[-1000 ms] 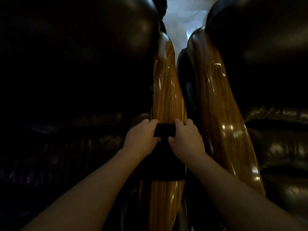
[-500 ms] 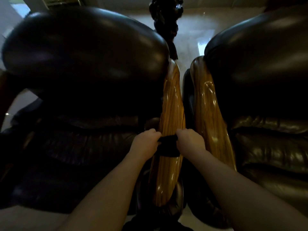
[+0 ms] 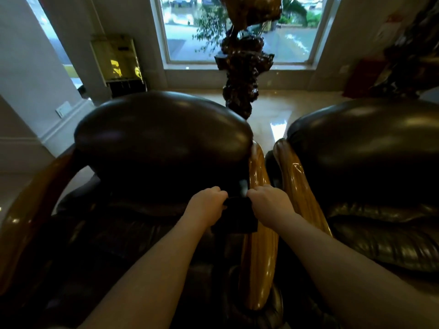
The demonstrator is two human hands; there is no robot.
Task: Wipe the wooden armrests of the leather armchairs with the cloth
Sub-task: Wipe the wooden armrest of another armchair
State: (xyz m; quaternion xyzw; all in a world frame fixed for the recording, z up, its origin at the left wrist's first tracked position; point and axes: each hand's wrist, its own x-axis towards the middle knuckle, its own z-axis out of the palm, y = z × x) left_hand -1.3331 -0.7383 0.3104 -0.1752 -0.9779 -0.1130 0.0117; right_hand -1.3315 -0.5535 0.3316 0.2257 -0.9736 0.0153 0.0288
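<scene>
Cloth (image 3: 240, 217): dark, soft, limp fabric, stretched flat between two hands and hanging down in a short panel over the inner edge of the near armrest (image 3: 260, 252). Judged light and pliable; it should drape to a curve readily. Best held by its top corners, as now, or bunched in one palm for pressure.

Left hand (image 3: 209, 204): fingers curled tight on the cloth's left top corner. Right hand (image 3: 269, 201): fingers curled tight on the right top corner, resting over the armrest.

Near armrest: long, rounded, golden timber with strong dark grain and a high gloss. Judged hard and slippery under fabric; a firm press will likely be needed.

Second armrest (image 3: 297, 184): just right of the first, same glossy grained wood, with a narrow gap between.

Far armrest (image 3: 26, 214): well left of the first, darker, curved wood.

Armchairs: left armchair (image 3: 161, 141) and right armchair (image 3: 370, 148), dark padded leather, smooth and shiny on the backs, creased on the seats.

Carved stand (image 3: 242, 74): beyond the armrests, gnarled dark wood, before a window (image 3: 187, 29).
</scene>
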